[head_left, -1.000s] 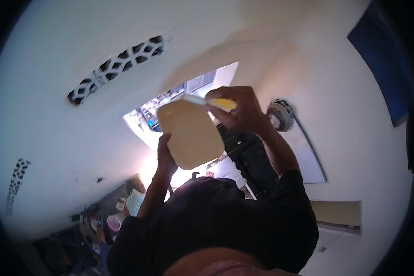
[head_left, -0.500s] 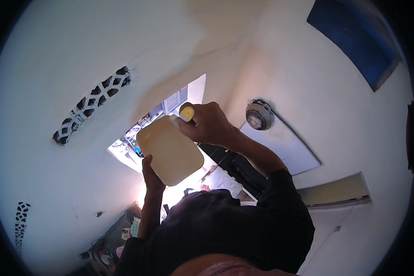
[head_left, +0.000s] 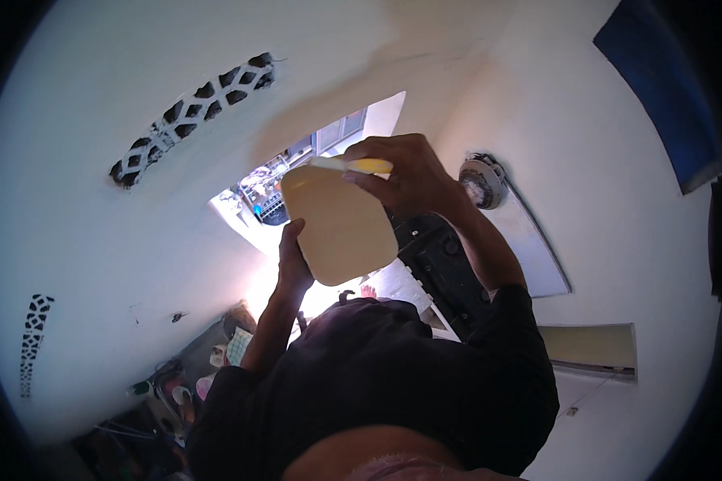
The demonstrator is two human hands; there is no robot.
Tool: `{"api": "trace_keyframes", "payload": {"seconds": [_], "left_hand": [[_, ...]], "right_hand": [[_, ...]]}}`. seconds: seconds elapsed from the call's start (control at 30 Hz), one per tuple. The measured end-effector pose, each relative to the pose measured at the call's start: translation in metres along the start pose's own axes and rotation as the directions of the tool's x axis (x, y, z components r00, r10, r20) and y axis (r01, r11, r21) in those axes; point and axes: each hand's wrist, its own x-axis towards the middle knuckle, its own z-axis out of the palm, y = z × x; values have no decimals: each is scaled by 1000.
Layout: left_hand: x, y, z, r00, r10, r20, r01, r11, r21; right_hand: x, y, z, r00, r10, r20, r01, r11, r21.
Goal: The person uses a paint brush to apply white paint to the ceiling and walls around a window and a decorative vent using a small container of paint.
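Note:
In front of my chest I hold up a cream, rounded rectangular piece [head_left: 341,228], like a plastic tray or box; its broad smooth face shows, and I cannot tell how deep it is. My left hand [head_left: 294,260] grips its left side, with the thumb along the edge and the other fingers hidden behind. Closed at its far edge, my right hand [head_left: 409,172] pinches a small tool with a yellow handle [head_left: 369,166]. The tool's whitish end [head_left: 326,163] reaches over the tray's far edge; whether it touches is unclear.
Beyond the tray is a bright opening [head_left: 277,180] in a pale wall. A black appliance or counter [head_left: 445,256] lies to the right, below a round fixture [head_left: 481,184]. Cluttered household items [head_left: 188,389] sit at lower left. A blue panel [head_left: 658,88] hangs at upper right.
The view has shifted, and the tray with both hands now appears further right and higher. The yellow-handled tool, earlier seen nearly end-on, has turned and shows its length.

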Motion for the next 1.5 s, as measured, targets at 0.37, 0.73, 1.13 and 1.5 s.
{"api": "trace_keyframes", "payload": {"seconds": [0.37, 0.73, 1.13, 1.5], "left_hand": [[-2, 12, -11, 994, -18, 108, 24, 998, -55], [2, 18, 8, 990, 139, 35, -141, 986, 86], [39, -23, 35, 970, 226, 83, -241, 934, 263], [63, -54, 70, 976, 168, 137, -167, 986, -20]], "right_hand": [[-11, -19, -2, 976, 56, -208, -42, 997, 70], [-18, -11, 5, 939, 288, -187, -301, 953, -46], [-16, 55, -40, 999, -34, 7, 33, 992, 119], [-23, 117, -70, 992, -85, -93, 91, 994, 60]]}}
